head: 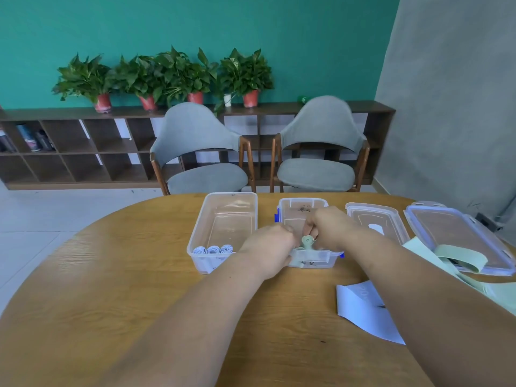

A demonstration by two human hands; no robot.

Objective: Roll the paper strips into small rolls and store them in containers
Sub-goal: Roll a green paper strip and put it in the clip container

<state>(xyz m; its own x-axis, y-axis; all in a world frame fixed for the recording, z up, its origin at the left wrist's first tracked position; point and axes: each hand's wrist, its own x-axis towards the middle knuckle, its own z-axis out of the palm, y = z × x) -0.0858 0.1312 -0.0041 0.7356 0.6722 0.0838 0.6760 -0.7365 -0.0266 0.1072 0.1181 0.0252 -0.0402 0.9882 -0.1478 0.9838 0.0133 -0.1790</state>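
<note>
Head view: a green roll (307,241) is pinched between the left hand (272,243) and the right hand (331,227), fingers pressed together on it from either side, just above the near end of the small box (315,259). Below the grip, more green paper seems to be lying inside that box, though it is mostly hidden by the hands. To the left of the grip stands the big box (223,227), where three white rolls (213,250) are packed side by side at its near end. To the right of the grip, two lids (375,223) are laid flat on the table (139,275), a green strip (460,259) is curled over the farther lid, and a white strip (365,311) lies nearer the person. The roll is judged to be going into the small box. If the pinch is eased before the roll is wedged against the wall or a neighbour, the paper's spring could let it uncoil. A push at an angle could crush the coil, and the light box could be slid by the pressing hands.
</note>
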